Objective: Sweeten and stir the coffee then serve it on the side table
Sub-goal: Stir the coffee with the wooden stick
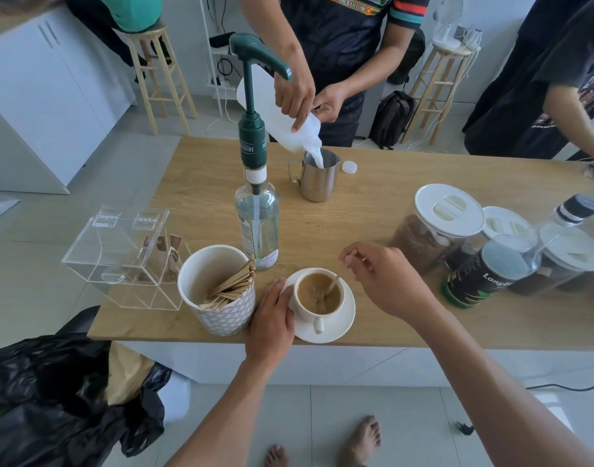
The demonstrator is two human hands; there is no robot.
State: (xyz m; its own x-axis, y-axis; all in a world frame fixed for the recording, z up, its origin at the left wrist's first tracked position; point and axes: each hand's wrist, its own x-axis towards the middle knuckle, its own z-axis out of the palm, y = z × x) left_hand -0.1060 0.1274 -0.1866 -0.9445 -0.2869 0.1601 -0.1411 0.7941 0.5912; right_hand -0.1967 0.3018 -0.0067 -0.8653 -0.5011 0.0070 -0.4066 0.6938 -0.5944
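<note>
- Now on wooden tabletop, near front edge: white coffee cup on white saucer, filled with milky brown coffee.
- Left hand resting against left side of cup and saucer rim, fingers loosely curved, not clamped.
- Right hand above and right of cup, fingertips pinched together on wooden stir stick; lower end of stick dipped in coffee.
- Just left of cup: patterned white container with more wooden sticks.
- Behind cup: clear syrup bottle with green pump.
- Farther back: second person pouring milk from white plastic bottle into steel pitcher.
</note>
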